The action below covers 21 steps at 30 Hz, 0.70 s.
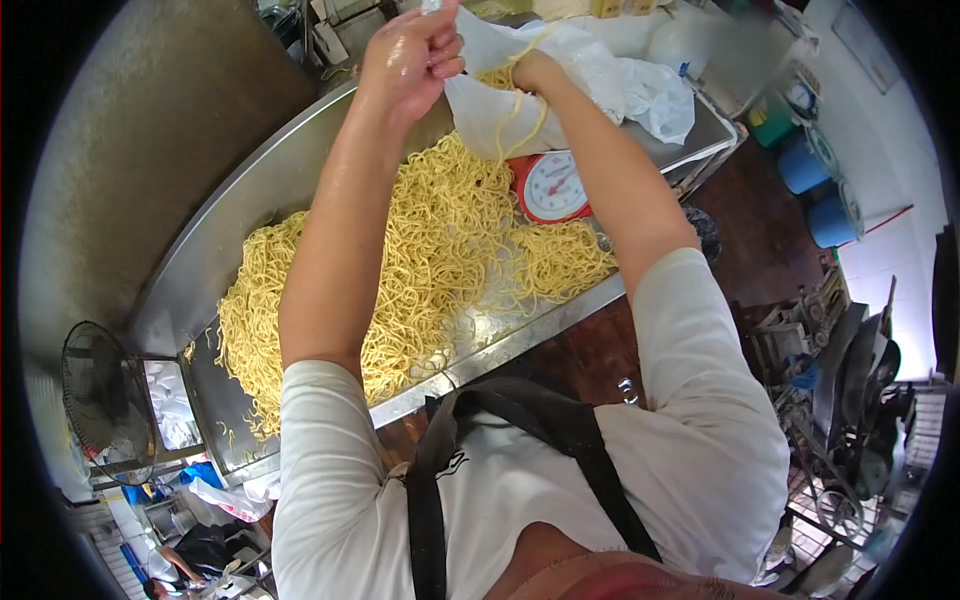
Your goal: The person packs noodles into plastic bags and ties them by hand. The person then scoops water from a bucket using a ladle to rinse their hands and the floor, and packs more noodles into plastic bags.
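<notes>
A large heap of yellow noodles point(430, 250) lies in a metal tray point(290, 140). My left hand point(410, 60) is raised above the tray's far side, fingers curled closed at the edge of a white plastic bag point(590, 60). A bit of pale plastic shows above its thumb. My right hand point(540, 72) reaches to the mouth of the bag with noodles at its fingers, which are partly hidden. Loose strands hang down over the bag's front. Just below stands a red dial scale point(553, 187), partly covered by the bag, with a smaller noodle pile point(562, 260) in front.
Crumpled clear plastic point(655, 100) lies right of the bag. A fan point(105, 400) stands at the left. Blue bins point(830, 215) are on the floor at the right, near a rack of pans point(860, 390). Another person point(200, 555) is at lower left.
</notes>
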Tool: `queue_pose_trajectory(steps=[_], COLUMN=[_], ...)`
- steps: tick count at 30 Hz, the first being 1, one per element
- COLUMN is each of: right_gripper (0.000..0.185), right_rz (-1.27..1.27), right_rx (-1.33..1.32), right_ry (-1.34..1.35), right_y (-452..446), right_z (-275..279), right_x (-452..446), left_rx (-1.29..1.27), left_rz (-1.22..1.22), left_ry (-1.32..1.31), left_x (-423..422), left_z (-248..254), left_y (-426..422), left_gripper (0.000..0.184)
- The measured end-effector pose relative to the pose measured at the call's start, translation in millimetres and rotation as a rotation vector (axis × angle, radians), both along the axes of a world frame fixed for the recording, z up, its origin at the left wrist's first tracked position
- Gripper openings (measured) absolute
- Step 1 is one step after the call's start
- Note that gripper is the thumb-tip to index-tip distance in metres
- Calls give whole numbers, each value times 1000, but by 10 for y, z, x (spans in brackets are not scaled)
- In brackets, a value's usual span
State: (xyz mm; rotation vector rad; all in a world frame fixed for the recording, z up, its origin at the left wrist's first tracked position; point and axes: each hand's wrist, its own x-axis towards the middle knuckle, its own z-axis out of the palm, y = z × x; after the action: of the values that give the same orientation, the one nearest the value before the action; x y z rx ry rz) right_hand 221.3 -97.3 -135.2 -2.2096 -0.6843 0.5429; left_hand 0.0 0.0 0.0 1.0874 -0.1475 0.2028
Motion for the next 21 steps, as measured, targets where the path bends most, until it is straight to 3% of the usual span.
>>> queue_pose_trajectory(steps=[2,5,7,9,11,13,16,18,20,21], right_gripper=[36,32,32,39,44,32,30,25,23,22], right_rz=[103,284,169,-101,-259,-304,-246,-43,102,131], right_rx=[-455,265,197,-105,-265,-193,-22,101,310,202], right_ry=[-535,-610,-711,-518,-567,-402,-675,-773,-403,-481], right_y=[36,-202,-642,-1023,-1188,-1025,-922,-856,-672,-561], right_z=[308,284,678,874,111,-276,-326,0,583,523], right_x=[-285,-559,-936,-1432,-1540,-1738,-1482,-1259,-1190,-959], left_rx=[25,66,78,62,17,25,26,22,18,23], left_rz=[-35,42,69,78,52,20,10,11,11,4], left_ry=[-26,35,57,56,49,39,25,40,42,30], left_x=[65,1,-59,-118,-140,-103,-97,-124,-118,-111], left_z=[-12,12,13,22,5,-20,1,-27,-59,-82], left_y=[-15,4,1,37,41,11,-51,-54,-33,-20], left_gripper=[19,14,30,37,36,35,34,33,33,34])
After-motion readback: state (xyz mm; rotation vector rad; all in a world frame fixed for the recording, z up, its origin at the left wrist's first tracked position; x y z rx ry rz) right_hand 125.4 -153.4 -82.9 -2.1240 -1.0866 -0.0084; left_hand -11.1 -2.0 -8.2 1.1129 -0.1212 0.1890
